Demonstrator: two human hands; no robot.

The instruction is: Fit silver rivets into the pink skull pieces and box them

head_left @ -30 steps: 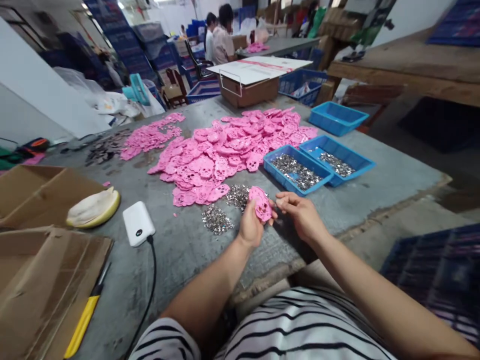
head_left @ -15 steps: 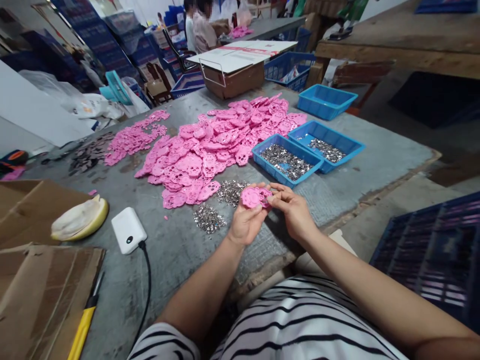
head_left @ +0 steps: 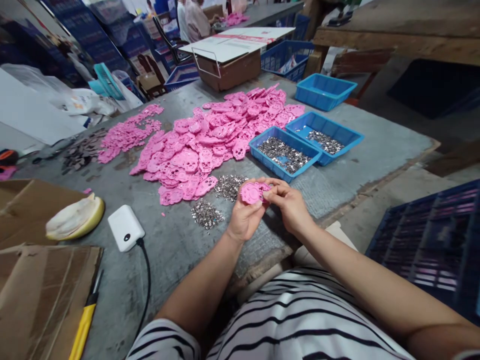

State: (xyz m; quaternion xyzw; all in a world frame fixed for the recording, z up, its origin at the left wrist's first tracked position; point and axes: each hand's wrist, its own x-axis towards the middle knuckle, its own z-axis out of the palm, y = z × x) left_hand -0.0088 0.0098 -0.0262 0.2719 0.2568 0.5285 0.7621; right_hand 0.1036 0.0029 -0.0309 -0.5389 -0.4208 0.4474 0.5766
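Note:
My left hand [head_left: 245,217] is closed around the left side of a pink plastic piece [head_left: 251,192], a flat moulded shell with holes, held above the table's near edge. At its right end, the thumb and fingers of my right hand [head_left: 287,202] are pinched together against the piece. Whether a small part sits between those fingertips is hidden. Two small heaps of shiny metal bits, one [head_left: 228,187] just behind my left hand and another [head_left: 207,214] to its left, lie on the table. Beyond them spreads a large pile of similar pink pieces [head_left: 210,135].
Blue trays [head_left: 285,152] with metal bits stand behind my right hand, near another blue tray [head_left: 325,92]. To the left are a white power bank [head_left: 125,227] with a black cable, a fruit rind [head_left: 75,217], a yellow-handled tool [head_left: 83,325] and cardboard [head_left: 41,295]. A person [head_left: 195,22] sits farther back.
The view has shifted slightly, so the table's contents sit a little higher and farther left. My right fingertips have moved in closer over the right end of the pink piece. My left hand keeps its hold.

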